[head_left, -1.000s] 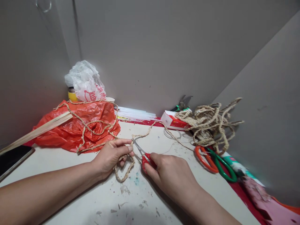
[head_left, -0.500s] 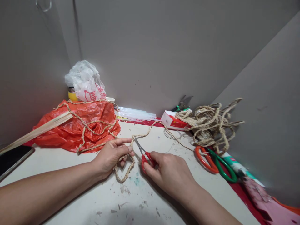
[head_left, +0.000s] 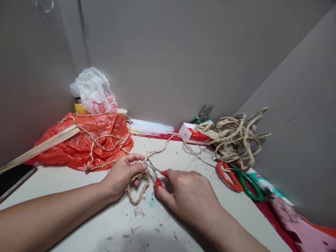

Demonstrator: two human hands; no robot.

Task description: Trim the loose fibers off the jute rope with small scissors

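Note:
My left hand (head_left: 125,176) is closed on a thin braided straw cord (head_left: 143,190), pinching it between thumb and fingers. A loop of the cord hangs below those fingers, and another stretch runs up and away across the table to the right. In my right hand (head_left: 187,190) is a pair of small red-handled scissors (head_left: 158,181), thumb and fingers in the handles. Their blades are spread apart at my left fingertips, by the cord. Whether the blades touch the cord I cannot tell.
A red plastic bag (head_left: 105,129) with cord over it lies left, near a phone (head_left: 15,180). Glue sticks (head_left: 152,126) line the back. A bundle of braided cord (head_left: 233,136), a red-and-white box (head_left: 193,134) and larger scissors with orange and green handles (head_left: 249,187) stand right.
The scissors' blades have opened wider and shifted slightly left toward my left fingertips. My left hand keeps its hold on the cord. The whole view has shifted a little.

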